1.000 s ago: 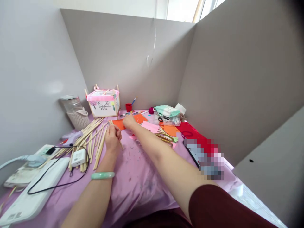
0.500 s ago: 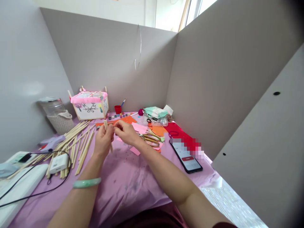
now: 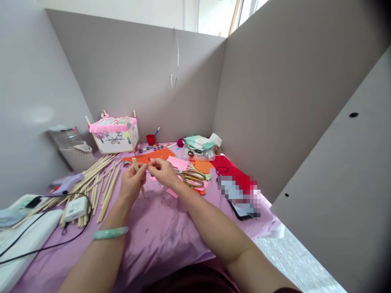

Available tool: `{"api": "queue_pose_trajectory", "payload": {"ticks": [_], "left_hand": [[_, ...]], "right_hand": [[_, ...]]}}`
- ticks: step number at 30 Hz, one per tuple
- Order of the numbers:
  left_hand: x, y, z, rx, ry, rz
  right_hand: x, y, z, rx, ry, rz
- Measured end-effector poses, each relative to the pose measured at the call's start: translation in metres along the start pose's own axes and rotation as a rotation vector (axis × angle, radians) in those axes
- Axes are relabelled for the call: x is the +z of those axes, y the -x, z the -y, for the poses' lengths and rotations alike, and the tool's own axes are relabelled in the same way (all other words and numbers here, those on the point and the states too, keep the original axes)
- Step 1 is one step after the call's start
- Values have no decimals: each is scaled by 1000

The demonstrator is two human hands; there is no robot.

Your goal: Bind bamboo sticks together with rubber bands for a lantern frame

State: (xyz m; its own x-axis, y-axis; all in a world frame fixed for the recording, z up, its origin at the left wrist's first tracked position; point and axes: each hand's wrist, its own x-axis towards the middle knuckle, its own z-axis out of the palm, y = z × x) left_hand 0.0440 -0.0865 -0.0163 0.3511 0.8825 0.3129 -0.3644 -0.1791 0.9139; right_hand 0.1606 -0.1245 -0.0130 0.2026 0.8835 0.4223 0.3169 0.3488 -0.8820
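My left hand point(image 3: 131, 182) is closed around a short pale wooden stick point(image 3: 143, 191), held tilted over the purple-covered table point(image 3: 161, 228). One end of the stick rises above my fingers and the other shows below them. My right hand point(image 3: 163, 171) is beside it, thumb and finger pinched together just right of my left fingertips. What lies in that pinch is too small to make out. Gold-handled scissors point(image 3: 195, 176) and pink paper point(image 3: 178, 163) lie right of my right hand. Many loose wooden sticks point(image 3: 109, 191) are spread to the left of my left hand.
A paper-sided box with a stick frame point(image 3: 114, 138) stands at the back left, near a red cup point(image 3: 150, 140) and paint pots. A phone point(image 3: 240, 203) and red sheet point(image 3: 232, 171) lie at right. A white adapter point(image 3: 75, 209) and black cable occupy the left. Grey panels point(image 3: 143, 81) enclose the table.
My right fingertips have shifted very slightly right of my left hand, both still pinched. The stick stays in my left hand. The whole view has moved a little.
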Motion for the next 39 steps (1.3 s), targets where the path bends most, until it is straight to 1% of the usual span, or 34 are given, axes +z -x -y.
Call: {"api": "queue_pose_trajectory", "payload": {"ticks": [5,9,13,16,19,23,25,27,30,32,34,36,39], "left_hand": [[-2,-1,4,4,14,79],[-5,-1,10,17,-9,101],[-5,0,11,28,-45,74],[-2,1,9,28,-67,39],[-1,1,8,30,-79,28],[-2,1,9,31,-74,40],[-3,1,9,30,-68,43],[-3,1,10,34,-72,53],[-3,1,10,45,-87,69],[-4,1,11,42,-81,56],[-4,0,11,32,-61,39],[-4,0,10,29,-46,32],[-3,1,9,34,-54,48]], "right_hand": [[0,-1,-1,-6,-143,34],[0,-1,1,24,-272,15],[-1,0,6,35,-337,24],[-1,2,9,69,-408,38],[0,2,8,80,-396,40],[1,1,4,38,-336,-13],[0,1,4,45,-346,-16],[-2,2,7,96,-415,28],[-7,4,12,209,-641,123],[-11,4,14,240,-812,137],[-13,5,15,242,-930,134],[-15,5,15,259,-943,161],[-15,5,13,298,-842,252]]}}
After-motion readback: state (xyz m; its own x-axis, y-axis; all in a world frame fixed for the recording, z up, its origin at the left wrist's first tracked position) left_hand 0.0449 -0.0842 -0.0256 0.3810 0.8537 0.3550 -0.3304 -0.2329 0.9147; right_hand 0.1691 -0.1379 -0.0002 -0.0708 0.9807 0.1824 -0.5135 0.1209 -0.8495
